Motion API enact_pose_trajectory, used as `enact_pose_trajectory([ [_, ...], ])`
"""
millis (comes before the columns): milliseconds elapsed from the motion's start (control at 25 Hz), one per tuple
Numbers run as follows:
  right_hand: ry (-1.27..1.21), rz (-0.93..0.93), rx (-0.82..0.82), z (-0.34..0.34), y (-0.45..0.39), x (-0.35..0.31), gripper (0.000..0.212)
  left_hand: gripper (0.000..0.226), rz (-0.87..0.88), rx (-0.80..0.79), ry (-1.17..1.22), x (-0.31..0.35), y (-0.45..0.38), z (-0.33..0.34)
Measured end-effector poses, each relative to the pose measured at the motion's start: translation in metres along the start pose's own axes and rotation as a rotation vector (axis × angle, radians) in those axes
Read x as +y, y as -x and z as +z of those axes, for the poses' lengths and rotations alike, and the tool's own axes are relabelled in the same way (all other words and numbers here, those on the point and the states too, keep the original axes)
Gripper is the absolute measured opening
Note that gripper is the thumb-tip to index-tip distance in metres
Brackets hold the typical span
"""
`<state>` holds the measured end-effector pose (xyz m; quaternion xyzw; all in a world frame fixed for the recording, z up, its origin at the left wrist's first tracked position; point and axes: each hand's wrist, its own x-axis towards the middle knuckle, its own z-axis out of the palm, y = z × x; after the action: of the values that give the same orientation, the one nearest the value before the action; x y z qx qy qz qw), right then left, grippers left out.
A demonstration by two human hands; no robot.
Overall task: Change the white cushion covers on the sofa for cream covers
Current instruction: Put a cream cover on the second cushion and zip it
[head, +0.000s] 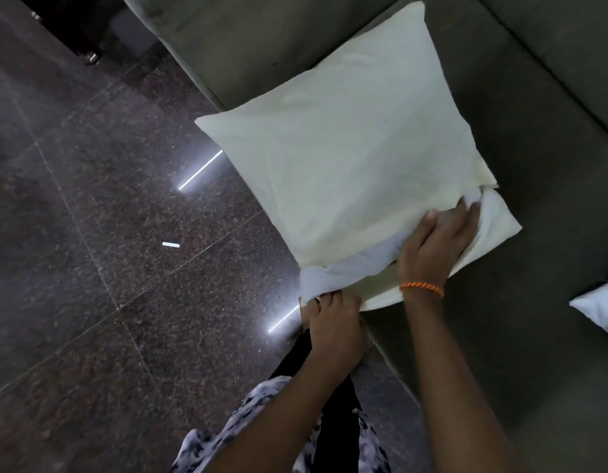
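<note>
Nearest to us is our left hand (333, 322); it sits at the front edge of the sofa (548, 268), right at the near corner of the cushion; its fingers are curled shut and pinch a bunch of the white inner pillow (316, 281) that pokes out there. A little farther on is our right hand (435, 240), with an orange thread band (422, 288) on the wrist; it lies on the cushion's near edge with the fingers spread; the fingertips (464, 206) dip under the lip of the cream cover (330, 158), so we cannot tell what they hold in there.

The cushion lies flat on the sofa seat, partly over the front edge and the dark floor (91, 199); it runs away from us, up and to the right. The open mouth of the cover is the edge nearest us, and the shut end is the far one; so the white stuff must go away from our hands, up into the cover. We think the left hand has to push its white corner forward and in, while the right hand holds the mouth open; both hands are already at that edge.

Off to the right, another white cushion (599, 305) peeks in on the seat; it looks like it is not yet changed.
</note>
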<state>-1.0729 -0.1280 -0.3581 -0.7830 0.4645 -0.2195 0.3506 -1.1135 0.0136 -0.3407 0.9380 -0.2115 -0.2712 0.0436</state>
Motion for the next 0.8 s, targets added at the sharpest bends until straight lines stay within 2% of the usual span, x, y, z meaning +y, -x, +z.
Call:
enact_pose_trajectory([
  [80,0.007,-0.19,-0.012,-0.001,0.043,-0.004,0.026,0.018,-0.002,-0.047,-0.031,-0.002,-0.006,-0.009],
  [160,-0.004,-0.401,-0.26,0.001,0.07,-0.004,0.015,0.028,0.029,-0.096,-0.063,-0.008,-0.009,-0.009],
  [200,-0.016,-0.462,-0.413,0.004,0.075,-0.003,0.013,0.043,0.05,-0.106,-0.059,-0.01,-0.009,-0.009],
  [240,-0.038,-0.462,-0.569,0.006,0.073,-0.004,0.012,0.061,0.05,-0.143,-0.027,-0.01,-0.009,-0.012],
  [280,-0.055,-0.402,-0.71,0.009,0.067,-0.008,0.013,0.069,0.05,-0.148,0.001,-0.012,-0.007,-0.012],
  [320,-0.042,-0.325,-0.836,0.012,0.058,-0.012,0.014,0.064,0.039,-0.137,0.038,-0.013,-0.007,-0.017],
  [400,0.106,-0.228,-0.993,0.014,0.039,-0.016,0.023,0.039,0.036,-0.119,0.099,-0.017,-0.007,-0.026],
  [480,0.3,-0.161,-1.056,0.012,0.03,-0.021,0.017,0.028,0.061,-0.039,0.124,-0.023,-0.005,-0.036],
  [560,0.491,-0.193,-1.078,0.013,0.029,-0.026,0.023,0.027,0.078,0.069,0.032,-0.029,-0.003,-0.04],
  [640,0.643,-0.213,-1.137,0.016,0.032,-0.033,0.029,0.03,0.076,0.095,-0.071,-0.031,0.003,-0.04],
  [720,0.68,-0.187,-1.287,0.016,0.031,-0.035,0.032,0.033,0.033,0.104,-0.152,-0.033,0.003,-0.038],
  [800,0.549,-0.137,-1.345,0.006,0.023,-0.028,0.032,0.035,-0.074,0.038,-0.152,-0.034,-0.003,-0.041],
])
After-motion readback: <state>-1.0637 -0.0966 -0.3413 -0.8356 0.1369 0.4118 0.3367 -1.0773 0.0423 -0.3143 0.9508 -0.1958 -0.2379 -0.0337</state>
